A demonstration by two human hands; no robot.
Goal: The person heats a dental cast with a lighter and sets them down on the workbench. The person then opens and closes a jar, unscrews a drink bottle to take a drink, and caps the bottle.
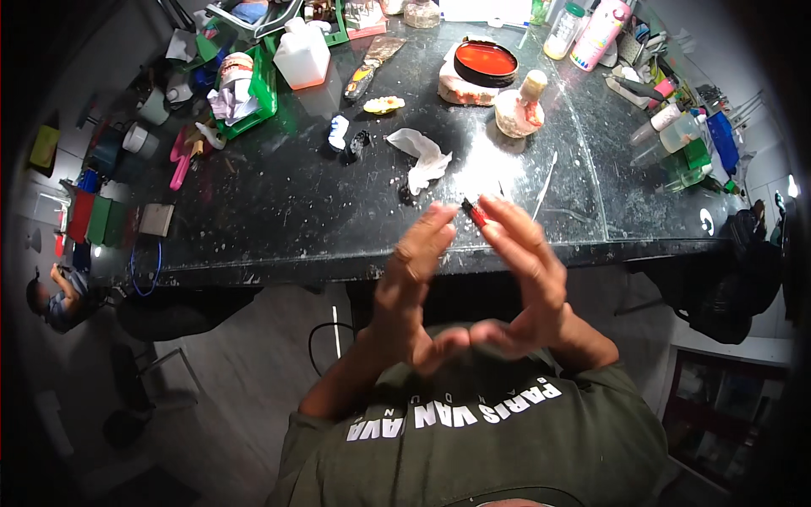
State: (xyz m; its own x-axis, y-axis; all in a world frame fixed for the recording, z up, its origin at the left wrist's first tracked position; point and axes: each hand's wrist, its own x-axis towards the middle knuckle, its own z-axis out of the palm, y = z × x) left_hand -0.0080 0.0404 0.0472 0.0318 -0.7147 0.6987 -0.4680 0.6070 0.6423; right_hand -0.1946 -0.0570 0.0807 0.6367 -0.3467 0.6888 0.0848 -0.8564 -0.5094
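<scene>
My left hand (416,291) and my right hand (528,287) are raised at the bench's front edge, fingers extended and slightly blurred, thumb tips close together or touching, with nothing visible in them. Behind my fingertips lies a small red and black item (475,215). A crumpled white sheet (420,159), small black lumps (359,144), a white and blue piece (338,133) and a yellow piece (384,105) lie farther back. A thin white instrument (547,177) lies to the right. A plaster model with a knob (519,118) stands near a red-filled black dish (486,64).
The dark bench (270,220) also holds a scraper (372,68), a jug (302,59), a green basket (260,101), pink tools (180,156), and bottles (596,38) at the back and right. Chairs (177,308) stand below. Another person (59,300) sits at far left.
</scene>
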